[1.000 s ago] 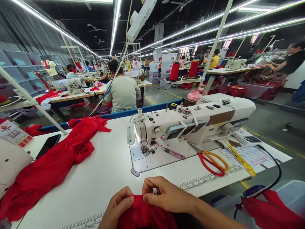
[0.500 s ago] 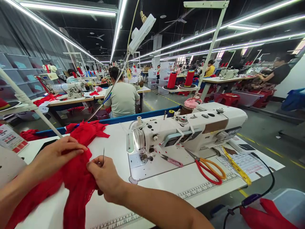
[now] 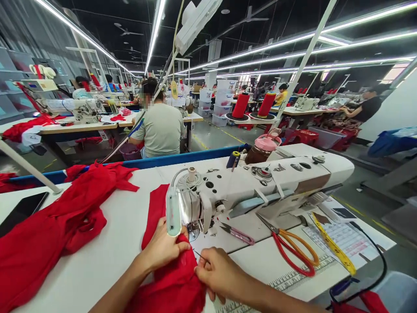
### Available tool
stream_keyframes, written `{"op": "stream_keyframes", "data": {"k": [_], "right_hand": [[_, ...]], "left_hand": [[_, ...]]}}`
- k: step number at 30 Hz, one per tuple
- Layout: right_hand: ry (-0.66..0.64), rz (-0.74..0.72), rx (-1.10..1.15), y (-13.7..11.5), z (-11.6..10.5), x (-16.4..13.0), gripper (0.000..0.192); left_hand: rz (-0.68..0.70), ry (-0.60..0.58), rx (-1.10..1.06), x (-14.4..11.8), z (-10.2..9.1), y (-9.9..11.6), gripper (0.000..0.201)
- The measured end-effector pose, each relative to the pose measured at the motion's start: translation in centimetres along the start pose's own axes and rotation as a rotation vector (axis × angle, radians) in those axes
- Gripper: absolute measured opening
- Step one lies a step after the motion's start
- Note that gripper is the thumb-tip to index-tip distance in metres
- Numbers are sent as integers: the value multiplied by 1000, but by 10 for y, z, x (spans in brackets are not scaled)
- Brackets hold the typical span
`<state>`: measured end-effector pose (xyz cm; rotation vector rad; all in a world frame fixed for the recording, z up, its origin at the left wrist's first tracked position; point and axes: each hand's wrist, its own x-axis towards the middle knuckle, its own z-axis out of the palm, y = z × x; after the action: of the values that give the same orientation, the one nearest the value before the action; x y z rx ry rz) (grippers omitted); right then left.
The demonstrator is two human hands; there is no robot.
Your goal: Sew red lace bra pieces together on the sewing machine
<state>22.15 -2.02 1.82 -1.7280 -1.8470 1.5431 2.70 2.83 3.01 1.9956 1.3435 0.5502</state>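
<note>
My left hand presses a piece of red fabric flat just in front of the needle area of the white sewing machine. My right hand pinches the same fabric at its right edge, with a thin needle-like tool sticking out between the fingers. The red piece runs from under the machine head toward me. A heap of red cloth lies on the left of the white table.
Orange-handled scissors, small pink snips and a yellow tape measure lie right of the needle. A black phone sits at far left. A pink-lidded jar stands behind the machine. Other workers sit at tables beyond.
Both hands came from the red heap on the left to the machine, bringing a red piece that now lies at the needle. The view has tilted and moved closer.
</note>
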Motion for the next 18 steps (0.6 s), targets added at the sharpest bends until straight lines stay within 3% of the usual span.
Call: {"op": "stream_keyframes", "data": {"k": [2, 7, 13, 18], "right_hand": [[80, -87, -137, 4, -2, -2, 6], [261, -599, -666, 24, -4, -3, 14], [329, -876, -723, 33, -2, 8, 15], [372, -991, -739, 33, -7, 16, 23]], "left_hand": [[-24, -10, 23, 1, -1, 0, 10], [-37, 10, 42, 6, -1, -4, 9], [-7, 51, -46, 15, -4, -21, 10], [-60, 128, -306, 18, -1, -35, 23]]}}
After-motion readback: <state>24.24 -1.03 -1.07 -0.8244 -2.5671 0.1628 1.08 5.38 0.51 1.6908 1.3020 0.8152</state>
